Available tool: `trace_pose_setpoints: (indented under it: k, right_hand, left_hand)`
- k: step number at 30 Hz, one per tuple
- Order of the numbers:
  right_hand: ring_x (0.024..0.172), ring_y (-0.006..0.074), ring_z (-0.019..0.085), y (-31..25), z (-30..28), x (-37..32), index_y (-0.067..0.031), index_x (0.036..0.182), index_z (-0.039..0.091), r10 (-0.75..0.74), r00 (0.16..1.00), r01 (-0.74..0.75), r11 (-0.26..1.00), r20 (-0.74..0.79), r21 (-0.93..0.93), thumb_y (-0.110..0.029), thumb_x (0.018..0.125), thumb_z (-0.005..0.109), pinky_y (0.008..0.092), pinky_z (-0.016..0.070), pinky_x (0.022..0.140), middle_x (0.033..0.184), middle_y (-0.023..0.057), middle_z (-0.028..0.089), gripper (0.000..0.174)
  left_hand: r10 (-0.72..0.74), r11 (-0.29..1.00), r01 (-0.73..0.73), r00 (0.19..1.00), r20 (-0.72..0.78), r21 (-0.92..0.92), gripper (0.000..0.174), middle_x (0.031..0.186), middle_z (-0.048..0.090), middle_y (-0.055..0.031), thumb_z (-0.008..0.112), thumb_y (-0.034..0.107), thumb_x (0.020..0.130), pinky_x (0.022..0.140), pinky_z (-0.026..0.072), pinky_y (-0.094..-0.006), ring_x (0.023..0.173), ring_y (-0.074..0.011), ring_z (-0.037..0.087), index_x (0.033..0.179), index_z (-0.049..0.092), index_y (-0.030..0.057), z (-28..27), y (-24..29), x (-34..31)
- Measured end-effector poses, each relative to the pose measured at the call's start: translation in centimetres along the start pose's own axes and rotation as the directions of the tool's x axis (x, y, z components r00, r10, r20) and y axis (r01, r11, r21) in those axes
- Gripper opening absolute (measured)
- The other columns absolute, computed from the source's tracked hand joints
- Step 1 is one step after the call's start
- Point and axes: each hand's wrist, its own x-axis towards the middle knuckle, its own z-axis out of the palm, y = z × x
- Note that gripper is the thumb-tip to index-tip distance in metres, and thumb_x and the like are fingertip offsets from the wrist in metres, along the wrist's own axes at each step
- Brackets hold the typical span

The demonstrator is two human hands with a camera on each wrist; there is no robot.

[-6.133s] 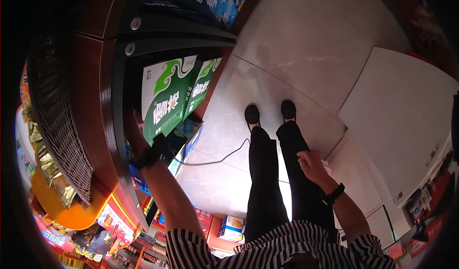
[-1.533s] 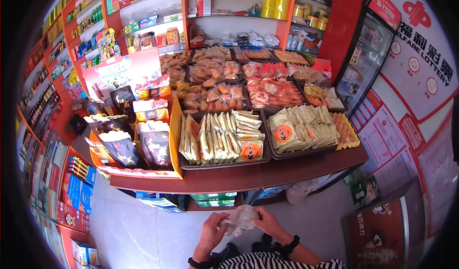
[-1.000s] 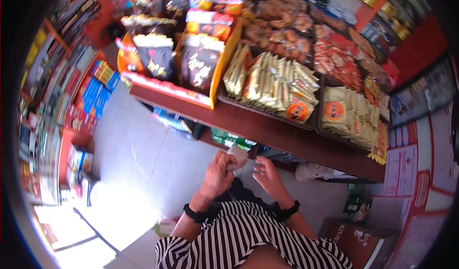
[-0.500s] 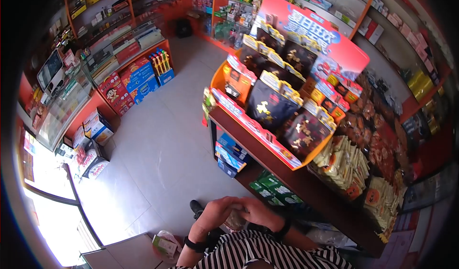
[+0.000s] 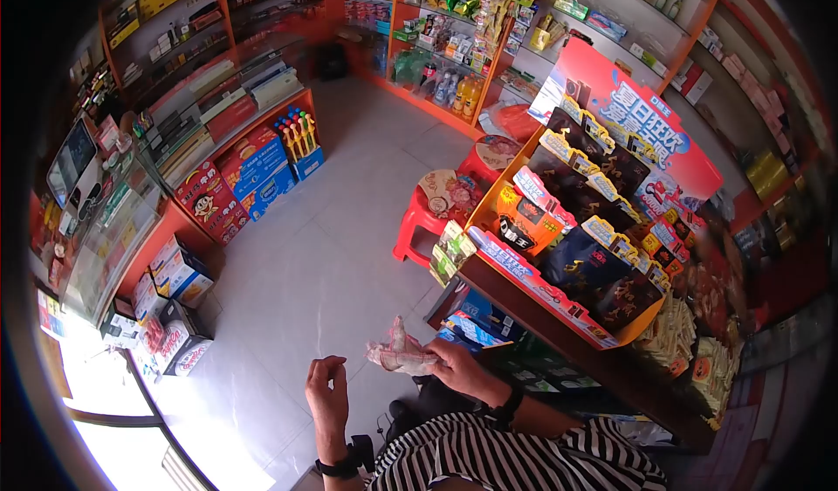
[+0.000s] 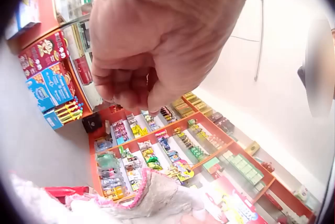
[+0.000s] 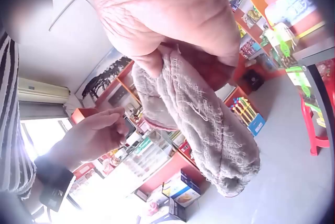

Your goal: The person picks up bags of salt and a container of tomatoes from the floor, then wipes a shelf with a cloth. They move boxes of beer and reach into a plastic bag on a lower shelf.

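Observation:
A pale cloth with a pink edge [image 5: 403,351] hangs from my right hand [image 5: 467,371], pinched between thumb and fingers. The right wrist view shows the cloth [image 7: 209,130] folded and frayed, drooping below the right hand [image 7: 167,15]. My left hand [image 5: 327,395] is raised to the left of the cloth, apart from it, with fingers bent and nothing in them. In the left wrist view the left hand [image 6: 152,36] has its fingertips curled toward the thumb, and part of the cloth [image 6: 162,198] shows at the bottom.
To the right stands a counter [image 5: 559,343] with a display of bagged snacks [image 5: 585,264]. Red stools [image 5: 419,229] are behind its corner. At the left are a glass counter [image 5: 113,229] and boxes [image 5: 179,273] on the grey floor [image 5: 279,290]. Shelves line the back.
The hands, together half a second ago, are apart now, the left one having moved left. The cloth shows more fully in the right hand. The view has turned left, bringing the red stools in.

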Motion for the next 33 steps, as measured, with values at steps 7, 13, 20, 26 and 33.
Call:
trace_pose_setpoints:
  k: [7, 13, 20, 26, 33]
  right_hand:
    - [0.077, 0.0326, 0.059, 4.7, 1.9, 10.2, -0.0010, 0.095, 0.057, 0.003, 0.987, -0.002, 1.000, -0.161, 0.007, 0.001, 0.074, 0.058, 0.0358, 0.0466, 0.066, 0.085, 0.0147, 0.058, 0.021]
    - [0.076, 0.0277, 0.060, 7.1, 2.4, 21.5, -0.0016, 0.097, 0.058, 0.083, 0.987, -0.076, 0.996, -0.135, 0.054, -0.002, 0.078, 0.060, 0.0329, 0.0466, 0.067, 0.084, 0.0130, 0.059, 0.019]
    - [0.080, 0.0311, 0.059, 9.2, 0.5, 34.4, -0.0018, 0.094, 0.057, 0.134, 0.963, -0.109, 0.987, -0.232, 0.118, -0.002, 0.077, 0.057, 0.0360, 0.0469, 0.069, 0.087, 0.0144, 0.060, 0.017]
    - [0.074, 0.0190, 0.058, 10.8, -0.2, 46.9, -0.0009, 0.094, 0.057, 0.311, 0.897, -0.228, 0.934, -0.313, 0.275, -0.004, 0.078, 0.052, 0.0315, 0.0451, 0.066, 0.081, 0.0093, 0.058, 0.017]
    - [0.090, 0.0089, 0.052, 10.0, -2.9, 60.8, -0.0026, 0.109, 0.051, 0.562, 0.794, -0.237, 0.636, -0.231, 0.734, -0.002, 0.084, 0.047, 0.0244, 0.0426, 0.079, 0.096, 0.0015, 0.054, 0.025]
  left_hand:
    - [0.056, 0.995, -0.059, 0.998, 0.040, 0.085, 0.018, 0.084, 0.052, -0.0085, 0.048, -0.013, 0.074, 0.062, 0.0464, -0.0274, 0.071, -0.0183, 0.057, 0.080, 0.058, 0.0005, -0.1, -3.1, 12.1]
    - [0.180, 0.957, -0.174, 0.984, -0.002, 0.230, 0.019, 0.084, 0.047, -0.0075, 0.044, -0.015, 0.072, 0.061, 0.0443, -0.0259, 0.065, -0.0147, 0.051, 0.082, 0.052, -0.0007, -0.2, -4.1, 24.9]
    - [0.083, 0.980, -0.100, 0.991, 0.106, 0.173, 0.038, 0.104, 0.055, -0.0103, 0.045, -0.008, 0.077, 0.064, 0.0444, -0.0259, 0.071, -0.0135, 0.053, 0.113, 0.054, 0.0024, 0.6, -6.0, 40.2]
    - [0.031, 0.958, -0.194, 0.804, 0.595, 0.212, 0.045, 0.109, 0.060, -0.0079, 0.058, 0.000, 0.078, 0.071, 0.0471, -0.0306, 0.083, -0.0185, 0.058, 0.121, 0.055, 0.0087, 1.8, -6.7, 57.3]
    - [0.115, 0.993, -0.052, 0.365, 0.924, -0.103, 0.068, 0.134, 0.042, -0.0102, 0.062, 0.032, 0.085, 0.091, 0.0430, -0.0380, 0.123, -0.0253, 0.040, 0.141, 0.029, 0.0115, 12.7, -5.9, 72.3]
